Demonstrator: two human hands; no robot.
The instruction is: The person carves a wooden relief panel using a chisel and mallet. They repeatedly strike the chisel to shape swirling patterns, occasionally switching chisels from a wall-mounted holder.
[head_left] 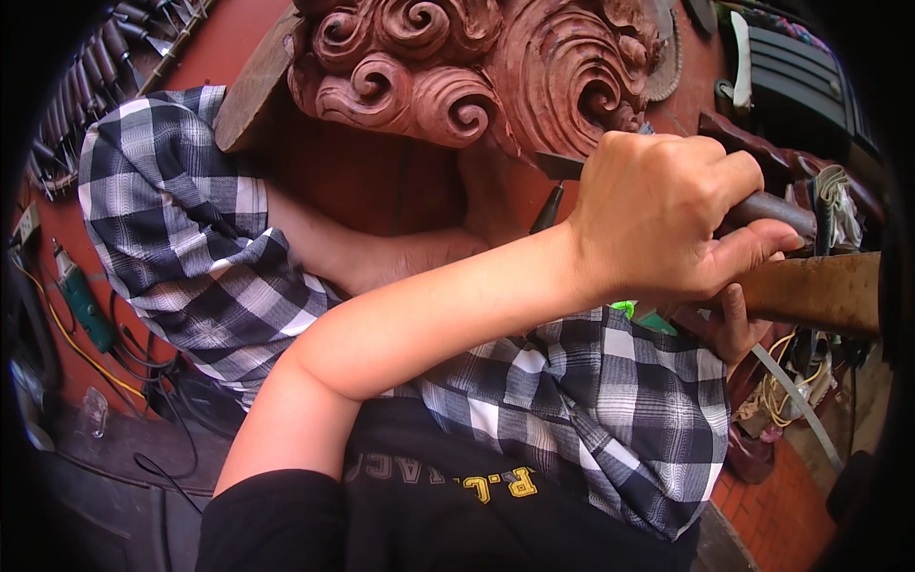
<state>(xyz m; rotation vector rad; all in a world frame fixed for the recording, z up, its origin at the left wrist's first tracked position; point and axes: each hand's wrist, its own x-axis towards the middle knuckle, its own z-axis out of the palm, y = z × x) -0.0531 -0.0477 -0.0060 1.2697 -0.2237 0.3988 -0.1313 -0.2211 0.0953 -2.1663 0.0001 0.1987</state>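
My left arm crosses in front of me to the right. My left hand (667,214) is closed in a fist around a chisel (782,215). Its dark rounded handle end shows past my thumb, and a flat dark blade comes out on the other side towards the carving. Just below, my right hand (739,329) is partly hidden, its fingers curled at a flat brown wooden mallet (820,294). The mallet runs off into the dark rim. A reddish wood carving (410,71) with deep swirls and curls lies ahead of my hands, close to the blade.
Several chisels (100,62) stand in a rack at the far left. A green rotary tool (84,305) with cables lies at the left. A wooden block (257,81) leans by the carving. Tangled wires (796,377) and a grey strap (799,405) are at the right.
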